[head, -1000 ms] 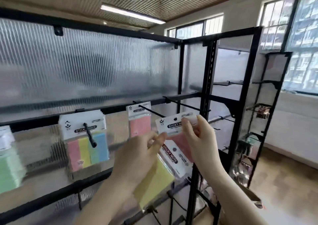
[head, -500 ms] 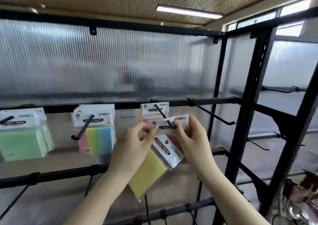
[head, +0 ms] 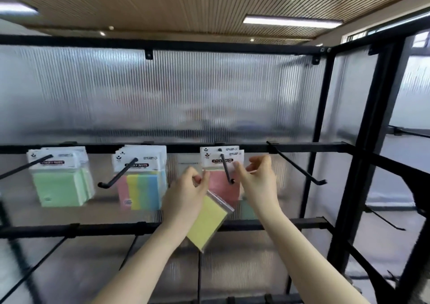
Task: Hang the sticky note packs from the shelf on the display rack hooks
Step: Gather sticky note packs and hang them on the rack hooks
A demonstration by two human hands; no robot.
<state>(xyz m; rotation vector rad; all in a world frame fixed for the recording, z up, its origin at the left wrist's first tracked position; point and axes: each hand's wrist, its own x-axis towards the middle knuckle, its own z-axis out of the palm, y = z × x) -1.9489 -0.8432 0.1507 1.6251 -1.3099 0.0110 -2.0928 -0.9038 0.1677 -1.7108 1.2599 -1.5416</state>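
Observation:
A pink sticky note pack (head: pixel 223 185) hangs on a black hook (head: pixel 226 170) of the display rack's middle rail (head: pixel 181 148), with another pack behind it. My left hand (head: pixel 186 196) grips a yellow sticky note pack (head: pixel 207 220), tilted below the palm, while its thumb and forefinger pinch the pink pack's left edge. My right hand (head: pixel 256 180) has curled fingers on the right edge of the pink pack's white header card, beside the hook.
Green packs (head: pixel 59 187) and multicolour packs (head: pixel 142 188) hang on hooks to the left. An empty hook (head: pixel 300 167) juts out to the right. A lower rail (head: pixel 69 229) carries more empty hooks. A black upright post (head: pixel 363 140) stands at the right.
The pink pack has slid from the hook's tip back along the hook to the rail. Both hands moved up and forward with it, and the view turned left.

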